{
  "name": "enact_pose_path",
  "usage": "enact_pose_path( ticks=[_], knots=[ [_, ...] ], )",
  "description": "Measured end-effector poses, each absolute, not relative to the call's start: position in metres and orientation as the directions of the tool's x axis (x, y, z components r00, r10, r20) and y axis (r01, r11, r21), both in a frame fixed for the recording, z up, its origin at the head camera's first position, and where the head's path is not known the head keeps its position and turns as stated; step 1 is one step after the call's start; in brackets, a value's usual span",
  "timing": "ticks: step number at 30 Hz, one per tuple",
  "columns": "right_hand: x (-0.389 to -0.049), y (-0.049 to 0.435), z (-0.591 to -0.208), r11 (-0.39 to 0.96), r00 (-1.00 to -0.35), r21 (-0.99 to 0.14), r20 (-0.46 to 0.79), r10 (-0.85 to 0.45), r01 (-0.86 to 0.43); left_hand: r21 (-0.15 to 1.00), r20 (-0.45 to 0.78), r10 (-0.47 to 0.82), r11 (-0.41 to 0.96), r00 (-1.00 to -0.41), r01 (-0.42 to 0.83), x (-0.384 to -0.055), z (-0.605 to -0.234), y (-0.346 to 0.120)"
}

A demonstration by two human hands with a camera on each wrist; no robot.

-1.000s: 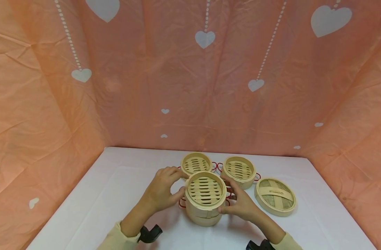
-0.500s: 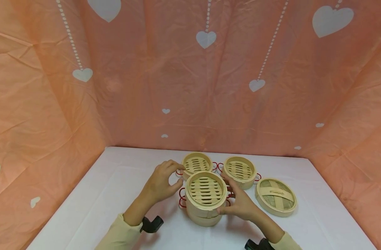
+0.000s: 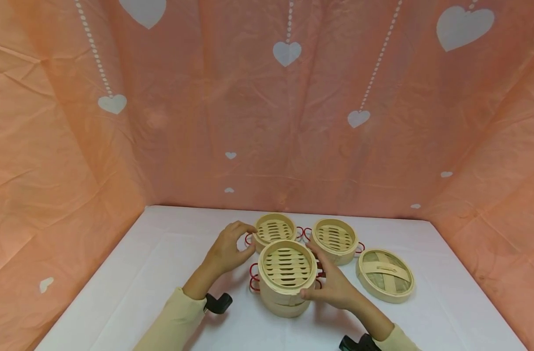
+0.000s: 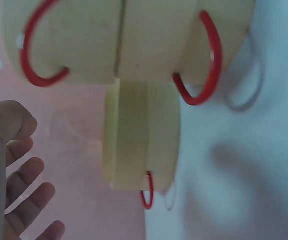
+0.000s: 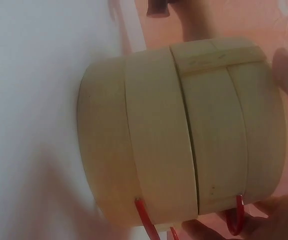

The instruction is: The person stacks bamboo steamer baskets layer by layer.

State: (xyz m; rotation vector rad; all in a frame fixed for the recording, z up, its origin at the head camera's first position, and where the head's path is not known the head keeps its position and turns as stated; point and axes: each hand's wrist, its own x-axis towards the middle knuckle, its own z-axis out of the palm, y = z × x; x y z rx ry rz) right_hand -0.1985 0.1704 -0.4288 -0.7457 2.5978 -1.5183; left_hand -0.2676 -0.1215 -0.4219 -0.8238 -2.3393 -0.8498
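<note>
Two round bamboo steamer baskets are stacked at the front: the upper basket (image 3: 289, 267) has a slatted bottom, and the lower basket (image 3: 284, 310) stands on the white table. My right hand (image 3: 333, 285) grips the upper basket from the right, thumb at its near side and fingers around the far side. To the left, my left hand (image 3: 229, 246) is raised with loosely bent fingers near the rim of the rear left steamer basket (image 3: 274, 230). In the left wrist view the left fingers (image 4: 31, 202) hold nothing and stand apart from the baskets.
Behind the stack to the right sits another steamer basket (image 3: 335, 239). A woven bamboo lid (image 3: 385, 275) lies to its right. Red loop handles (image 4: 214, 55) stick out from the basket sides. A pink cloth (image 3: 267, 122) with hearts hangs behind the white table (image 3: 179, 239).
My left hand has let go of the stack's left side and moved back and left toward the rear left basket. The right hand stays on the upper basket.
</note>
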Motion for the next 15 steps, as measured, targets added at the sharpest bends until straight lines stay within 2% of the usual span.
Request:
enact_pose_path(
  ticks=[5,15],
  knots=[
    [-0.199,0.169,-0.430,0.411,-0.883,-0.824,0.209,-0.420,-0.390,0.411,0.591,0.344,0.650,-0.730,0.639,-0.275,-0.429,-0.122],
    [-0.199,0.169,-0.427,0.405,-0.881,-0.828,0.205,-0.426,-0.388,0.451,0.546,0.354,0.639,-0.759,0.623,-0.285,-0.434,-0.119]
  ],
)
